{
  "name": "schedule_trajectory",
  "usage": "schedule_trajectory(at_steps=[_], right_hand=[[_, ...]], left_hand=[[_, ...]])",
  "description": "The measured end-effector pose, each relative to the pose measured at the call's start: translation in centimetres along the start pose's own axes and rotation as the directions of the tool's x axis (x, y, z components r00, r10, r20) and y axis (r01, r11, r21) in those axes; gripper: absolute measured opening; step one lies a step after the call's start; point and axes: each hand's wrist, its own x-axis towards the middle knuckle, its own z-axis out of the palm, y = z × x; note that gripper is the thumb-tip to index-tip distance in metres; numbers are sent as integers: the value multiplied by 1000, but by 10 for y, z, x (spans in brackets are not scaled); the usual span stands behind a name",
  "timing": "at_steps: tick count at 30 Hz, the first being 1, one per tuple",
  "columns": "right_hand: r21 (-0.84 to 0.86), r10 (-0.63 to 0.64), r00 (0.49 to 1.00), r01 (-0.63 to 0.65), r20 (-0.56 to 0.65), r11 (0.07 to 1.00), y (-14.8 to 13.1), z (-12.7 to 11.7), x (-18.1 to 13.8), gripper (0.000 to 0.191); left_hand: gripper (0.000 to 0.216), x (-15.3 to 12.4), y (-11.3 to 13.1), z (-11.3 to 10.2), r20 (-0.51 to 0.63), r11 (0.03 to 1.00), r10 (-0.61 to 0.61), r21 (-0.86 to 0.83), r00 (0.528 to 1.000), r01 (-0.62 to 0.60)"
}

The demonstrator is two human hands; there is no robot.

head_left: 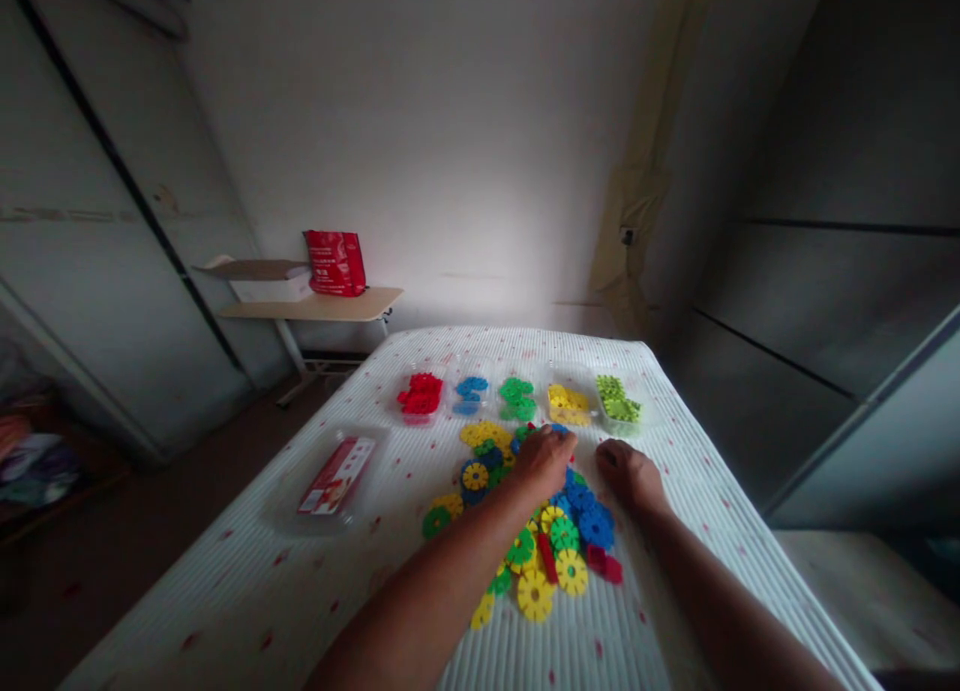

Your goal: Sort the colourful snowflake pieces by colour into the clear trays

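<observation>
A loose heap of flat plastic snowflake discs [551, 541] in yellow, blue, green and red lies on the white bed cover [225, 591]. My left hand [544, 459] rests on the far side of the heap, fingers curled down over a blue disc. My right hand [628, 474] sits knuckles-up at the heap's right edge, fingers bent under; what they hold is hidden. Beyond the hands stands a row of clear trays with sorted discs: red [420, 394], blue [470, 393], green [517, 398], yellow [568, 404] and lime [618, 398].
A clear plastic lid or box with a red label [336, 476] lies on the cover to the left. Behind the bed a small side table [315, 308] carries a red bag [335, 262] and a white box. Grey wardrobe panels flank both sides.
</observation>
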Motion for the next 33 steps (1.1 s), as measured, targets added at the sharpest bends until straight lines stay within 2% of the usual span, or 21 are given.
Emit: schedule_trajectory(at_steps=[5, 7, 9, 12, 15, 18, 22, 26, 30, 33], right_hand=[[16, -21, 1000, 22, -13, 1000, 2, 1, -1, 24], [5, -19, 1000, 20, -9, 1000, 0, 0, -1, 24], [-11, -15, 1000, 15, 1, 1000, -1, -1, -2, 23], [-45, 1, 1000, 0, 17, 999, -3, -1, -2, 23], [-68, 3, 1000, -1, 23, 998, -2, 1, -2, 24], [-74, -18, 1000, 19, 14, 997, 1, 4, -1, 24], [-71, -32, 999, 32, -9, 997, 3, 6, -1, 24], [-54, -33, 999, 32, -19, 998, 4, 6, -1, 23], [-45, -36, 999, 35, -15, 998, 5, 7, -1, 24], [-32, -46, 999, 46, -13, 998, 4, 6, -1, 24]], left_hand=[[16, -9, -5, -23, -68, 1000, -12, -1, 998, 12], [14, -14, -21, -42, -144, 999, -50, 6, 988, 52], [9, -19, -47, -64, -225, 986, -160, 9, 961, 166], [5, -24, -97, -96, -312, 913, -395, -24, 864, 408], [5, -25, -145, -117, -365, 792, -589, -82, 721, 605], [6, -22, -180, -121, -396, 745, -646, -138, 653, 653], [14, -15, -207, -109, -436, 771, -625, -215, 648, 599], [30, -13, -218, -98, -446, 785, -611, -238, 654, 572], [30, -22, -214, -97, -453, 782, -614, -237, 646, 577], [27, -34, -196, -99, -461, 804, -587, -237, 666, 545]])
